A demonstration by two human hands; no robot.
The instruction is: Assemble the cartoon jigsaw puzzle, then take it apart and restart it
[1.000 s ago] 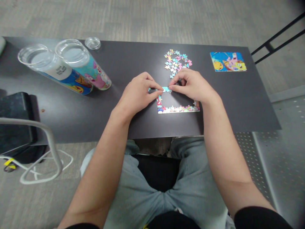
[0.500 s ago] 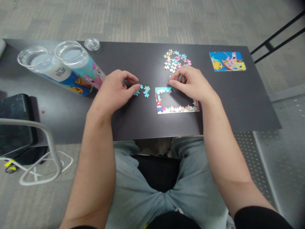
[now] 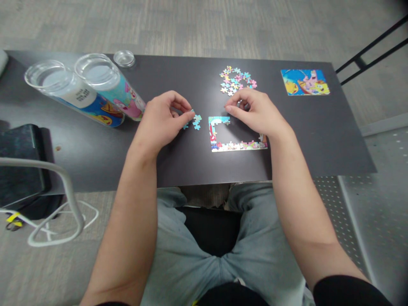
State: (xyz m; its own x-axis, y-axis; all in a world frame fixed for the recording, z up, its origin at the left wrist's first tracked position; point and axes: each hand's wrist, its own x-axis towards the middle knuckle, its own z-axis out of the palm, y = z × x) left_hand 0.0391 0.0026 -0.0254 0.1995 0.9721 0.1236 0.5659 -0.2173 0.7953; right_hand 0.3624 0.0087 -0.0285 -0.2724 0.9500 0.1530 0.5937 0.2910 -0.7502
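Observation:
My left hand [image 3: 167,121] is closed in a pinch, its thumb and forefinger meeting on a light-blue puzzle piece [image 3: 193,111]. Just beside those fingertips lie more blue puzzle pieces [image 3: 196,122] on the table. A partly joined puzzle border [image 3: 236,146] lies in front of me, with its left side, bottom and part of its top edge showing. Its upper right is covered by my right hand [image 3: 250,108]. The right thumb and fingertips are pressed close together just above the border; whatever they hold is hidden. Behind that hand spreads a pile of loose puzzle pieces [image 3: 234,80].
Two clear-topped canisters [image 3: 86,93] [image 3: 127,100] stand at the left, with a round clear lid [image 3: 124,58] behind them. A cartoon picture card [image 3: 305,82] lies at the right of the dark table [image 3: 318,140]. A black case [image 3: 22,161] and white cable [image 3: 68,191] are at the far left.
My left hand has shifted right, and its fingertips have closed over the blue pieces. The right hand has stayed nearly still above the border.

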